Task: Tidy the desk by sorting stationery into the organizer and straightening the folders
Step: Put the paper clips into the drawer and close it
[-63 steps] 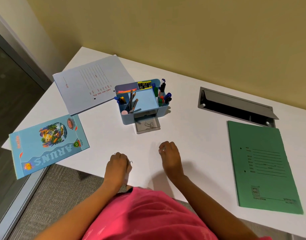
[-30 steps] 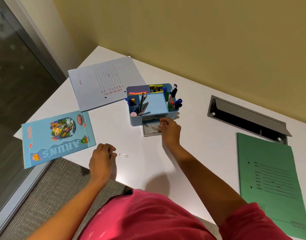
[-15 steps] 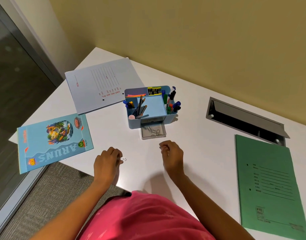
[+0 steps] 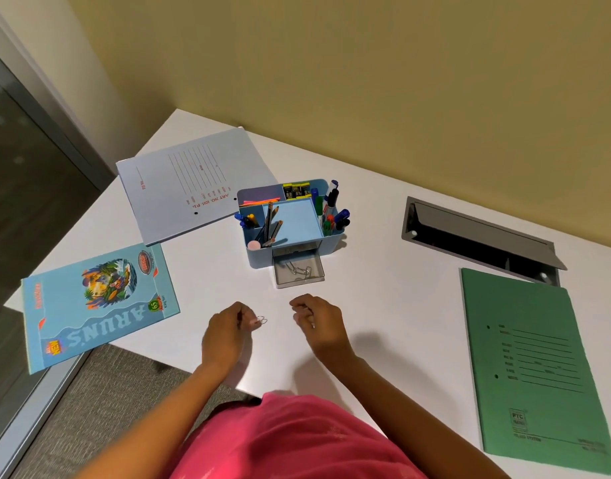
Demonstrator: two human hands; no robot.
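Observation:
A blue desk organizer [image 4: 326, 242] stands mid-desk, holding pens, pencils and markers. Its clear drawer [image 4: 299, 270] is pulled out toward me with paper clips inside. My left hand [image 4: 224, 335] pinches a metal paper clip [image 4: 261, 320] just above the desk, in front of the drawer. My right hand [image 4: 319, 323] hovers beside it with fingers curled and nothing visible in them. A grey-blue folder [image 4: 193, 184] lies askew at the back left. A light blue notebook [image 4: 96, 302] overhangs the desk's left edge. A green folder [image 4: 535, 375] lies at the right.
An open cable hatch [image 4: 477, 233] is set in the white desk [image 4: 383, 288] behind the green folder. A yellow wall runs along the back. A glass panel and grey carpet lie to the left, below the desk edge.
My right hand went to the drawer, then drew back toward me. My left hand picked the paper clip up off the desk and now holds it nearer the centre.

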